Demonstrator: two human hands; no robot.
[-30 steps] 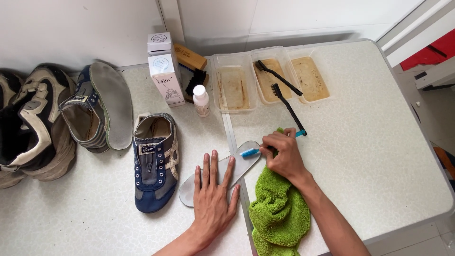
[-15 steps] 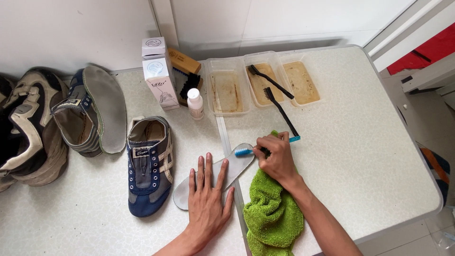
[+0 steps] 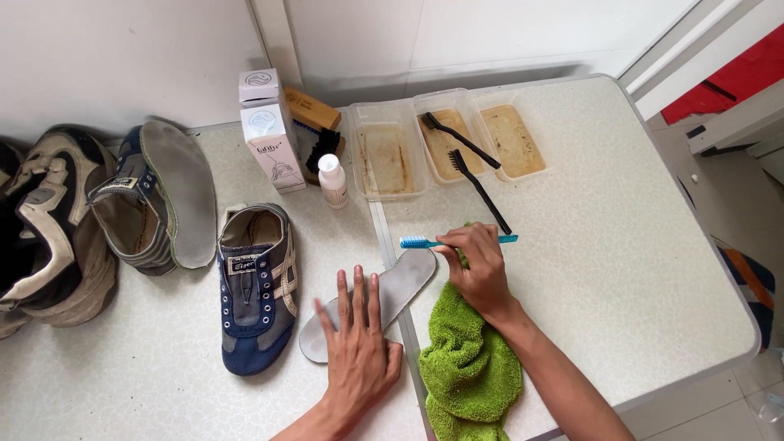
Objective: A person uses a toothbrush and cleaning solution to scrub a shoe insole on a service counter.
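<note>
We see the left hand (image 3: 355,347) pressed flat, fingers spread, on the heel end of a grey insole (image 3: 390,292) that lies on the tabletop (image 3: 621,269) just beside a blue shoe (image 3: 256,282). The right hand (image 3: 480,265) has its grip clamped on a blue toothbrush (image 3: 418,242), whose bristles sit at the insole's toe end. A green towel (image 3: 467,367) lies under the right wrist. Behind stand three trays (image 3: 388,159) with two black brushes (image 3: 474,181).
</note>
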